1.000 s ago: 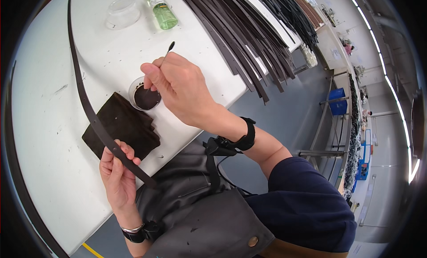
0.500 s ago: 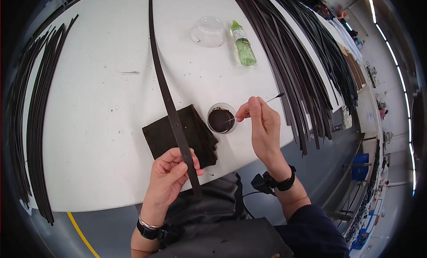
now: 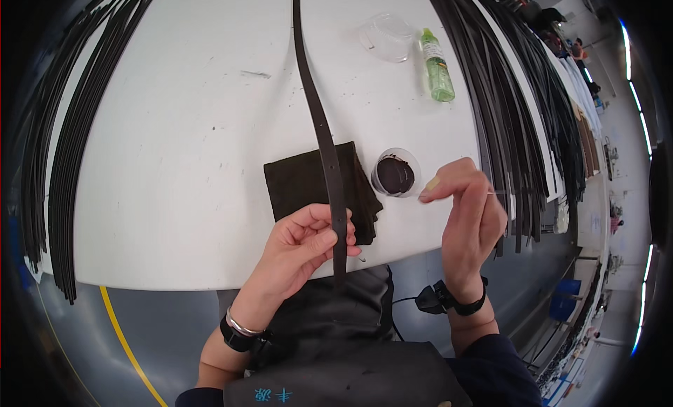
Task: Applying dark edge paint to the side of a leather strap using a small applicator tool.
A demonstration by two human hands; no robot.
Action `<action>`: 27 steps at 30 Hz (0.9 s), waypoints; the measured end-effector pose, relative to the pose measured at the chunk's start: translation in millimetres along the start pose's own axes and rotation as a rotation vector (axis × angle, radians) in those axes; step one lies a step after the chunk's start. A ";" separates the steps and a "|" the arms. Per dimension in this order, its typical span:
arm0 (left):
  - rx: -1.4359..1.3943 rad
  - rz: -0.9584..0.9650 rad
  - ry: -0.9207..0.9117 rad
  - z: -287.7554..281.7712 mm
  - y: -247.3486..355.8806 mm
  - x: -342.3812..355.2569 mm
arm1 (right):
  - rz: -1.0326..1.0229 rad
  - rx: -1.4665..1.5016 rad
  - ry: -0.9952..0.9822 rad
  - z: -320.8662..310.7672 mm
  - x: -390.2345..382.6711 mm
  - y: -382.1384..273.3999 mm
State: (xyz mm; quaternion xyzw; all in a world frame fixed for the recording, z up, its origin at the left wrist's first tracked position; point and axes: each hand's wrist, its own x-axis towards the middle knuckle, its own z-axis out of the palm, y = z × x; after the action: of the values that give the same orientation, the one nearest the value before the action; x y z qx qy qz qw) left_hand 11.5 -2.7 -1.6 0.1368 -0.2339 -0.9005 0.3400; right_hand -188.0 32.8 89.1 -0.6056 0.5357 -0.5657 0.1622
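My left hand (image 3: 301, 246) pinches a long dark leather belt strap (image 3: 324, 144) near its close end, which has a row of small holes. The strap runs away from me to the far edge of the picture. My right hand (image 3: 468, 214) is bent with fingers drawn together, right of a small clear cup (image 3: 415, 170) of dark brown paste or dye. A thin cotton swab (image 3: 495, 192) shows faintly beside the right fingers, mostly hidden and blurred. Beneath the strap lies a folded dark cloth (image 3: 293, 181), left of the cup.
A green plastic bottle (image 3: 437, 69) and a clear plastic tub (image 3: 388, 39) are farther back on the white table (image 3: 182, 154). Bundles of dark straps lie along the left (image 3: 87, 147) and right (image 3: 505, 119) sides. The table's near edge curves before my apron.
My right hand has moved away from the cup and turned, fingers curled, with the swab shifted from above the cup. The left hand keeps its pinch on the strap. The whole view has shifted.
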 end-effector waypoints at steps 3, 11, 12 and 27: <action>-0.028 0.027 -0.048 -0.7 -1.0 0.7 | -0.292 -0.120 -0.153 9.1 0.2 -2.9; -0.046 0.009 -0.063 -2.7 -2.0 -0.3 | -0.348 -0.198 -0.286 23.0 -5.7 -3.3; -0.044 0.009 -0.067 -3.2 -2.4 -0.6 | -0.351 -0.208 -0.295 23.3 -5.7 -3.8; -0.055 0.011 -0.055 -1.9 -2.1 0.0 | -0.382 -0.283 -0.344 27.6 -3.7 -5.1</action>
State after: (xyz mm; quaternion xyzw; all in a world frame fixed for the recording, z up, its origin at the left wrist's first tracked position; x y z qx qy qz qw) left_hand 11.1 -2.0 -4.3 0.1014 -0.2193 -0.9082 0.3418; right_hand -161.0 26.5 82.8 -0.7991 0.4502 -0.3947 0.0551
